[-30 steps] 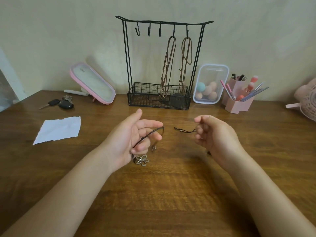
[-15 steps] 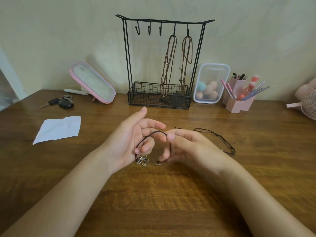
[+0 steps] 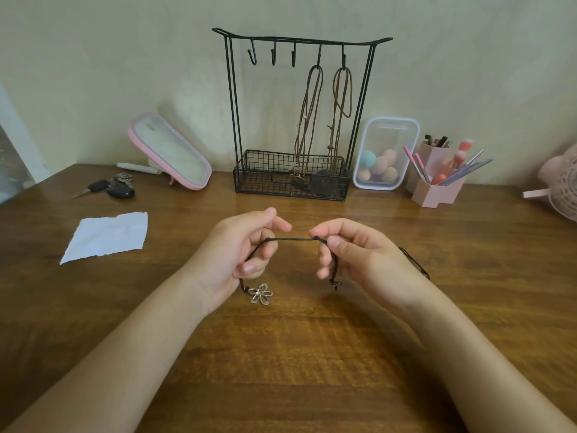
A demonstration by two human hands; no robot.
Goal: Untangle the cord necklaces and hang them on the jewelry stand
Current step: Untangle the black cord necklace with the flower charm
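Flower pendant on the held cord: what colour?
Silvery metal, an open petal outline; the flower pendant hangs below the left hand on a black cord. Head view.

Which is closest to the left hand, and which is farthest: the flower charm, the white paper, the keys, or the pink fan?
From the left hand:
1. Flower charm, dangling just below it.
2. White paper, flat on the table to its left.
3. Keys, farther back left.
4. Pink fan, at the far right edge.
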